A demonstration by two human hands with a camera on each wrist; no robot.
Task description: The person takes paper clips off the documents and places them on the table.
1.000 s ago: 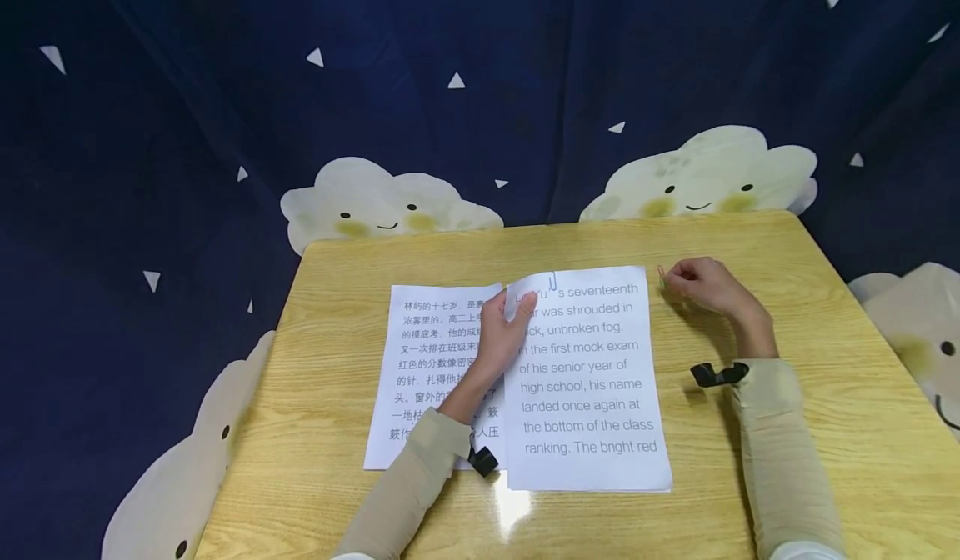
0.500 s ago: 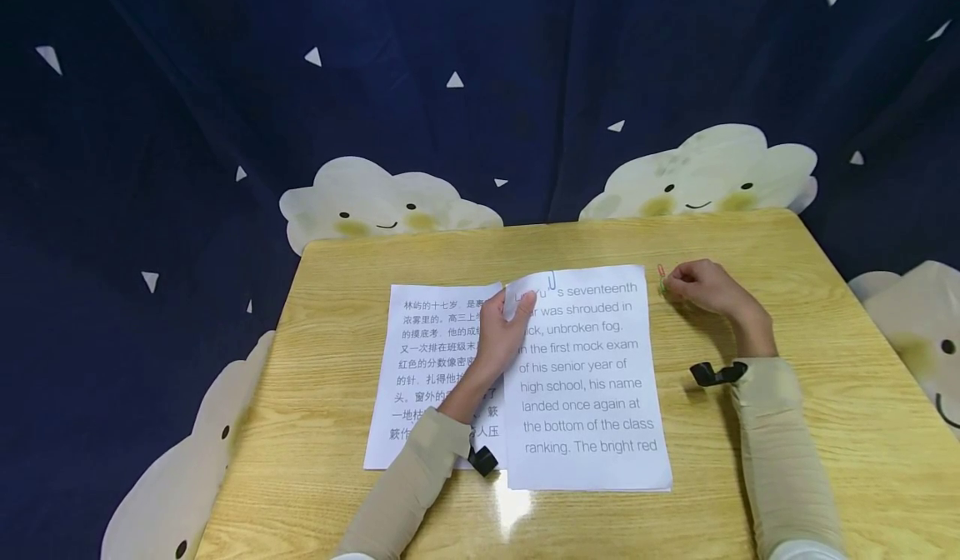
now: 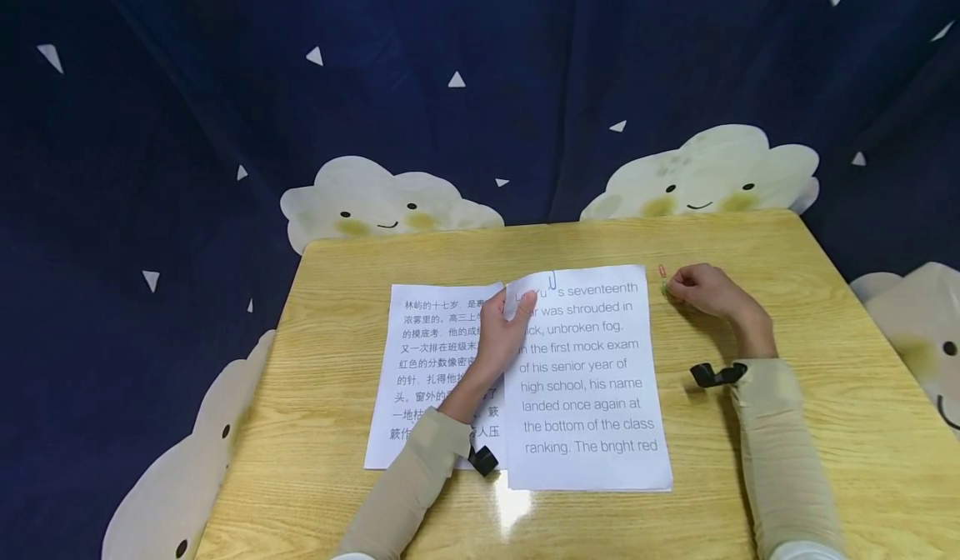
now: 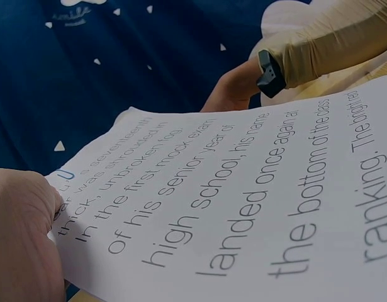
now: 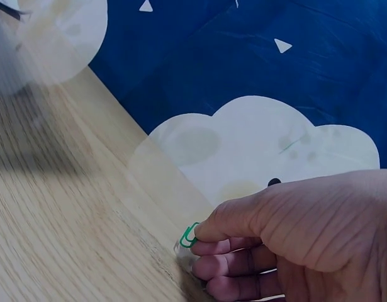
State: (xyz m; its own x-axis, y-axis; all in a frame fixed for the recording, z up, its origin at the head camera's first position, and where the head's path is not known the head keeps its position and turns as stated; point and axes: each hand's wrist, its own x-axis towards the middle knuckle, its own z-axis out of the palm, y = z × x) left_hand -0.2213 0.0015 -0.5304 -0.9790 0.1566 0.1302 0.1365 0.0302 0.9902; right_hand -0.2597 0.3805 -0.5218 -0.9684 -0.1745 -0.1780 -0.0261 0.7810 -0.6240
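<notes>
My left hand grips the upper left edge of the printed English sheets, thumb on top. A blue paper clip sits on their top edge; in the left wrist view the blue clip shows just past the thumb. To the right of the sheets, my right hand is low over the table. Its thumb and curled fingers pinch a green paper clip, whose looped end sticks out past the thumb tip. A red paper clip lies on the table just beyond these fingertips.
A sheet of Chinese text lies left of the English sheets, partly under my left forearm. The wooden table ends at a dark blue curtain with cloud and triangle prints.
My right hand has shifted slightly nearer to me with the green paper clip, away from the red one, which now shows separately. The left hand and the sheets stay in place.
</notes>
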